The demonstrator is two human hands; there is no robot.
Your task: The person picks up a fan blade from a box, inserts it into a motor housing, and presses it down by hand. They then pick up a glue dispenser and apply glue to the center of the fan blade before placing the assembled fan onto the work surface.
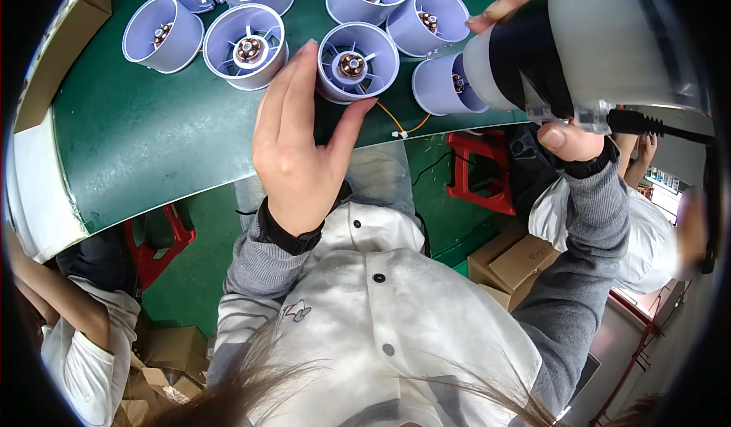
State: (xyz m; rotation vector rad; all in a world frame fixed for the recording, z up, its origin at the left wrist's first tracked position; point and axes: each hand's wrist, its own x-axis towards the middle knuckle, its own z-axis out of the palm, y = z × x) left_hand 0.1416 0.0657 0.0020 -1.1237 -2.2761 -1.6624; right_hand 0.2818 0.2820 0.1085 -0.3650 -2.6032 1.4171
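Observation:
My left hand (pixel 297 145) straddles a lavender cylindrical fan housing (pixel 378 57), fingers along its left side and thumb at its near edge. Inside that housing sits a motor with copper windings (pixel 351 65); orange and yellow wires with a small white connector (pixel 400 134) trail from it toward the table edge. My right hand (pixel 572 141) is wrapped round a bulky translucent white device (pixel 609 38) banded with black tape, its far side hiding part of the fingers. A black cable (pixel 647 124) leaves the device. Below its narrow end, another lavender housing (pixel 434 88) lies tipped on its side, partly covered.
Several more lavender housings (pixel 164 38) stand on the green tabletop (pixel 152 145), whose curved near edge is in front of me. A cardboard box (pixel 61 54) is at the left. Red stools (pixel 480 172), cartons (pixel 514 263) and two other people (pixel 91 335) are beyond the edge.

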